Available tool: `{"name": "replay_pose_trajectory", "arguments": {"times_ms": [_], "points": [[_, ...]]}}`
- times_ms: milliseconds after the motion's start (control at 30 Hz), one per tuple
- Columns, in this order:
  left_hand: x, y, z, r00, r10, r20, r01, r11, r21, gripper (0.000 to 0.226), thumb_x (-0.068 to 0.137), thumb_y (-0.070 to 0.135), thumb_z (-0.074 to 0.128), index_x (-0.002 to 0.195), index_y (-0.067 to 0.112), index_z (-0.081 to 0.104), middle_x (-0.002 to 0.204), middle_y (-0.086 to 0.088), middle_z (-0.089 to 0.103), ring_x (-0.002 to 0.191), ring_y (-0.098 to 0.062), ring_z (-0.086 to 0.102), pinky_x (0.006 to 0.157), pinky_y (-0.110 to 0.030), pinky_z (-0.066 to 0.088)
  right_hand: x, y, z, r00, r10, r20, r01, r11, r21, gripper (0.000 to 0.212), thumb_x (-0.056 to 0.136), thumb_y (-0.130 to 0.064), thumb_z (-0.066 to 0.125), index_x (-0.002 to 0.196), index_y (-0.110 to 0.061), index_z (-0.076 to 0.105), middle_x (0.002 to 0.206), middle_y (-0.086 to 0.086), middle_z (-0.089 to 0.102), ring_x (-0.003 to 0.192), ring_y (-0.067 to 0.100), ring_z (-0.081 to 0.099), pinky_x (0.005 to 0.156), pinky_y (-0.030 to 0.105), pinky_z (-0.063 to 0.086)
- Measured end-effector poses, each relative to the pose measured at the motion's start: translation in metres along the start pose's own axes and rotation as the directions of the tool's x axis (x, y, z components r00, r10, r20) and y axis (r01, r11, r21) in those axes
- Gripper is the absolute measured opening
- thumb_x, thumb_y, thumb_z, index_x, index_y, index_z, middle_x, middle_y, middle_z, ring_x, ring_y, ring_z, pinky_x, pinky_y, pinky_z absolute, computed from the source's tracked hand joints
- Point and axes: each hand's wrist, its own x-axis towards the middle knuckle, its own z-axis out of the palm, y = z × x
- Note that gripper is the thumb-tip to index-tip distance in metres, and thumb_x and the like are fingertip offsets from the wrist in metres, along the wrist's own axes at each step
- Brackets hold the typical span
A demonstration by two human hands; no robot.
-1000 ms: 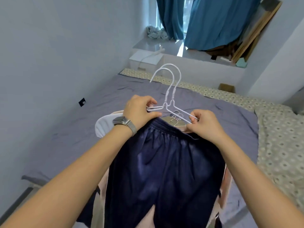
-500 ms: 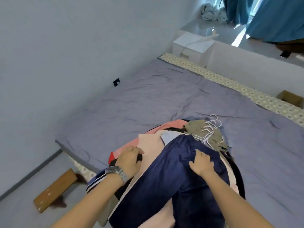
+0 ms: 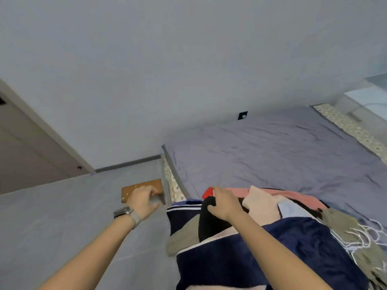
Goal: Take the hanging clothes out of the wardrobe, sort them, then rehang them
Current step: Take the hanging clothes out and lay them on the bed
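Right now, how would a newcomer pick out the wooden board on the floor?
Find the bed with the grey-purple sheet, then its near corner by the grey tiled floor. The flat brown wooden board lies there beyond the left hand, the only brown thing on the tiles.

clothes pile (image 3: 261, 233) on bed (image 3: 272, 155), hands above

No text, label, brand, number or sign can be read anywhere in this view.
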Motion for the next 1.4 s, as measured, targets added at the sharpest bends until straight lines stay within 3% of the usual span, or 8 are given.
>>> {"name": "replay_pose_trajectory", "arguments": {"times_ms": [167, 300, 433, 600, 800, 967, 1167, 1400], "points": [[-0.092, -0.141, -0.061, 0.945, -0.323, 0.043, 0.325, 0.928, -0.184, 0.065, 0.080, 0.026, 0.069, 0.138, 0.019, 0.039, 0.098, 0.000, 0.053, 0.086, -0.016, 0.054, 0.075, -0.023, 0.041, -0.006, -0.135, 0.029, 0.964, -0.235, 0.123, 0.247, 0.964, -0.101, 0.068, 0.078, -0.037, 0.061, 0.139, -0.020, 0.035, 0.134, 0.008, 0.049, 0.122, 0.029, 0.047, 0.097, 0.039, 0.045], [-0.195, -0.237, -0.076, 0.888, -0.455, 0.064, 0.452, 0.843, -0.290, 0.073, 0.080, 0.031, 0.069, 0.142, 0.024, 0.032, 0.099, 0.002, 0.050, 0.082, -0.013, 0.051, 0.073, -0.023, 0.040, -0.031, -0.267, 0.078, 0.881, -0.405, 0.247, 0.459, 0.859, -0.227, 0.064, 0.075, -0.044, 0.062, 0.130, -0.018, 0.040, 0.126, 0.007, 0.053, 0.117, 0.029, 0.049, 0.092, 0.040, 0.047], [-0.311, -0.323, -0.087, 0.817, -0.574, 0.064, 0.555, 0.749, -0.362, 0.070, 0.080, 0.034, 0.069, 0.140, 0.026, 0.035, 0.099, 0.005, 0.051, 0.087, -0.010, 0.052, 0.077, -0.017, 0.039, -0.085, -0.414, 0.139, 0.710, -0.582, 0.396, 0.686, 0.699, -0.204, 0.066, 0.081, -0.039, 0.062, 0.139, -0.020, 0.036, 0.133, 0.003, 0.052, 0.121, 0.024, 0.050, 0.097, 0.034, 0.045], [-0.470, -0.415, -0.093, 0.646, -0.763, -0.014, 0.651, 0.561, -0.511, 0.057, 0.080, 0.026, 0.065, 0.133, 0.024, 0.045, 0.096, 0.007, 0.061, 0.097, -0.010, 0.061, 0.081, -0.014, 0.043, -0.178, -0.557, 0.245, 0.432, -0.705, 0.562, 0.882, 0.461, -0.100, 0.053, 0.087, -0.029, 0.059, 0.136, -0.019, 0.043, 0.128, 0.003, 0.056, 0.116, 0.021, 0.054, 0.095, 0.032, 0.046], [-0.627, -0.474, -0.083, 0.353, -0.929, -0.111, 0.693, 0.339, -0.636, 0.063, 0.082, 0.035, 0.068, 0.137, 0.023, 0.040, 0.103, 0.004, 0.052, 0.094, -0.012, 0.052, 0.087, -0.021, 0.041, -0.271, -0.664, 0.338, 0.227, -0.729, 0.646, 0.958, 0.285, -0.015, 0.055, 0.084, -0.024, 0.062, 0.135, -0.019, 0.043, 0.128, 0.003, 0.054, 0.117, 0.020, 0.054, 0.093, 0.023, 0.041], [-0.685, -0.508, -0.060, 0.166, -0.978, -0.129, 0.649, 0.207, -0.732, 0.058, 0.081, 0.035, 0.069, 0.133, 0.025, 0.046, 0.102, 0.005, 0.053, 0.089, -0.014, 0.055, 0.088, -0.024, 0.047, -0.310, -0.742, 0.395, 0.109, -0.717, 0.689, 0.975, 0.213, 0.067, 0.047, 0.087, -0.019, 0.057, 0.133, -0.018, 0.045, 0.127, 0.003, 0.054, 0.096, 0.013, 0.049, 0.083, 0.019, 0.038], [-0.705, -0.590, -0.080, 0.113, -0.988, -0.108, 0.625, 0.155, -0.765, 0.057, 0.082, 0.037, 0.067, 0.133, 0.029, 0.043, 0.106, 0.007, 0.054, 0.091, -0.013, 0.059, 0.086, -0.023, 0.049, -0.337, -0.835, 0.460, 0.013, -0.736, 0.677, 0.970, 0.173, 0.169, 0.045, 0.088, -0.017, 0.056, 0.133, -0.016, 0.047, 0.125, 0.002, 0.054, 0.095, 0.014, 0.050, 0.081, 0.017, 0.038], [-0.686, -0.718, -0.145, 0.092, -0.983, -0.159, 0.606, 0.182, -0.775, 0.048, 0.086, 0.036, 0.063, 0.131, 0.029, 0.046, 0.103, 0.008, 0.053, 0.092, -0.012, 0.057, 0.085, -0.022, 0.048, -0.331, -0.970, 0.502, -0.051, -0.799, 0.599, 0.964, 0.117, 0.239, 0.040, 0.085, -0.012, 0.057, 0.125, -0.014, 0.053, 0.119, 0.004, 0.060, 0.100, 0.016, 0.055, 0.091, 0.023, 0.044]]}}
